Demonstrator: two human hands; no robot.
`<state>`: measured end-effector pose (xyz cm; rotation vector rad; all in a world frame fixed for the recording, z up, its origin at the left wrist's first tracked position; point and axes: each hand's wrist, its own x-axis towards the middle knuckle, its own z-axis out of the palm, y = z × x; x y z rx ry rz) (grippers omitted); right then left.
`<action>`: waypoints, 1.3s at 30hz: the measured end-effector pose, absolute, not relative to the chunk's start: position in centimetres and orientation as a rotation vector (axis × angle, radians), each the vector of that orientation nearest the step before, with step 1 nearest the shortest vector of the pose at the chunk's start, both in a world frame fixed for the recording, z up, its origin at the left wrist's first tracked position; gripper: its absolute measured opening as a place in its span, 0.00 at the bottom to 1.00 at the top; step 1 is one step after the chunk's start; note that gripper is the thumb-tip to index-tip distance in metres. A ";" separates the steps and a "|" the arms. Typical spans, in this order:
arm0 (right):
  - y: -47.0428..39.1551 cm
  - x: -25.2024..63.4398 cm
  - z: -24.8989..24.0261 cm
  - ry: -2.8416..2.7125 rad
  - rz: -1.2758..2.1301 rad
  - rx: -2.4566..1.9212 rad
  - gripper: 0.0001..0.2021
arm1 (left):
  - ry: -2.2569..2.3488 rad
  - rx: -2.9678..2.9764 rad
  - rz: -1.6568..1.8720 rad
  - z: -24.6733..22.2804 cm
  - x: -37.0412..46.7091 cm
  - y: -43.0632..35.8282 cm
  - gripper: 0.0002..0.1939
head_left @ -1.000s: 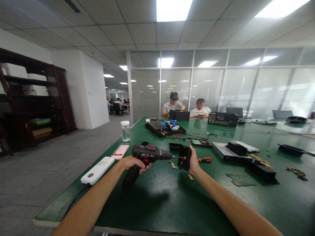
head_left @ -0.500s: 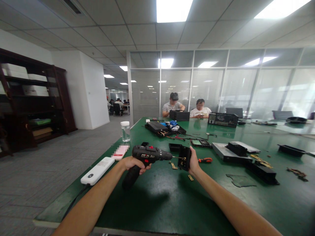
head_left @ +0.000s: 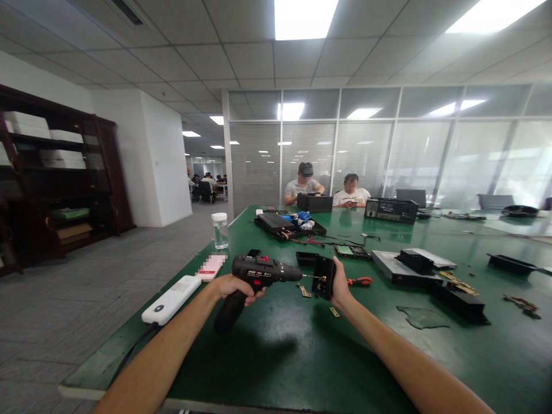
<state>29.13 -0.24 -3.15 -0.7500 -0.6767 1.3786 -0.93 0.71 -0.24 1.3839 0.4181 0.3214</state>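
My left hand (head_left: 241, 289) is wrapped round the grip of a black cordless drill (head_left: 263, 270), which lies level and points right. The drill's thin bit reaches into the open side of a small black housing (head_left: 321, 277) with brass-coloured parts inside. My right hand (head_left: 340, 283) grips that housing from its right side, above the table. Below the bit, a brass piece (head_left: 305, 291) lies on the green table (head_left: 276, 356), and another brass piece (head_left: 334, 312) is nearer me. An orange-handled screwdriver (head_left: 360, 281) rests just right of my right hand.
A clear jar (head_left: 219, 231), a pink phone-like item (head_left: 212, 268) and a white power strip (head_left: 171, 300) line the left edge. Right are a silver device (head_left: 399, 270), black housings (head_left: 461, 302) and a clear sheet (head_left: 422, 317). Two people sit at the far side.
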 end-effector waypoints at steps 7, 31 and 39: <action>-0.1 29.1 -3.4 -0.692 1.380 -0.715 0.20 | 0.423 1.404 0.342 -0.1 -0.9 0.5 0.19; -0.1 29.1 -3.2 -0.658 1.381 -0.737 0.20 | 0.411 1.412 0.334 -0.1 -0.8 0.6 0.18; 0.0 29.1 -3.3 -0.663 1.377 -0.747 0.21 | 0.412 1.399 0.321 -0.2 -0.8 0.6 0.18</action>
